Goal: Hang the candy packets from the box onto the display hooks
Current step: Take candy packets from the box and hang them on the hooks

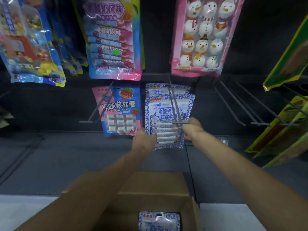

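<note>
Head view: the left hand [144, 140] grips the lower left edge of a blue-and-white candy packet [166, 114], fingers curled round it; the right hand [194, 129] holds the packet's right edge, though its fingertips are hidden behind the wrapper, so how tightly it closes I cannot tell; the packet hangs upright, long axis running top to bottom, straight ahead of both hands and between them; the two-wire display hook [175, 105] juts from the dark back panel toward the person and crosses the packet's face, so the packet looks already threaded, though its hang hole is hidden; a second matching packet [166, 88] sits further back on the same hook, just behind; the hook's crossbar tip lies just beside the right hand, which makes that hand the nearer one for steadying; the likely next move is a push straight back along the wires, away from the person; a strawberry packet [119, 110] hangs just beside on the left; the open cardboard box [150, 185] sits below, between the forearms, with another packet in the box [159, 220] waiting.
</note>
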The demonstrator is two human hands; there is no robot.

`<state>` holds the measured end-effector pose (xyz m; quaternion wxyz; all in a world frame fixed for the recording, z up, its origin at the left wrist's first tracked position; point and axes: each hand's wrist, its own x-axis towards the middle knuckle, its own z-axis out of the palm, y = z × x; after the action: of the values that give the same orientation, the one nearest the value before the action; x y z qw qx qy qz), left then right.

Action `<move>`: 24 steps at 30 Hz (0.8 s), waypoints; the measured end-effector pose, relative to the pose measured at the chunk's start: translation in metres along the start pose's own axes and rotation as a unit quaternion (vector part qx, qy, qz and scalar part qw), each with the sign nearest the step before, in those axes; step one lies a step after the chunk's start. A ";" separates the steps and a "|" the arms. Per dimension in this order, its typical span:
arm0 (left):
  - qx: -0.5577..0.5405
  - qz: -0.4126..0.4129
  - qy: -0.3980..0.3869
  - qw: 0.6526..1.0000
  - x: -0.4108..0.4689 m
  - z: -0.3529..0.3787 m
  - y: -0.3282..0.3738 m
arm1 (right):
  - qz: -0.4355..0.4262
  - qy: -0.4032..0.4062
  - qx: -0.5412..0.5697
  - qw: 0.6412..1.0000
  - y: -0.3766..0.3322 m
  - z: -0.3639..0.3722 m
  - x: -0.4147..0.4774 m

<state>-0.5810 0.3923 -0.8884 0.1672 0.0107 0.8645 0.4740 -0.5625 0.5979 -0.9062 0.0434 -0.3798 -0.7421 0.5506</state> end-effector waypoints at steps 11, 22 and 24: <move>-0.199 -0.041 0.071 0.977 0.041 -0.003 0.065 | -0.059 0.060 0.190 0.978 -0.044 -0.013 -0.008; -0.200 -0.052 0.116 0.971 0.079 0.005 0.085 | -0.072 0.133 0.172 0.973 -0.058 0.008 0.027; -0.191 -0.044 0.130 0.972 0.082 0.007 0.089 | -0.080 0.139 0.135 0.978 -0.060 0.011 0.027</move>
<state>-0.6692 0.4611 -0.8417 0.0731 -0.1207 0.7716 0.6203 -0.6176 0.6000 -0.8693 0.2410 -0.3826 -0.6756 0.5823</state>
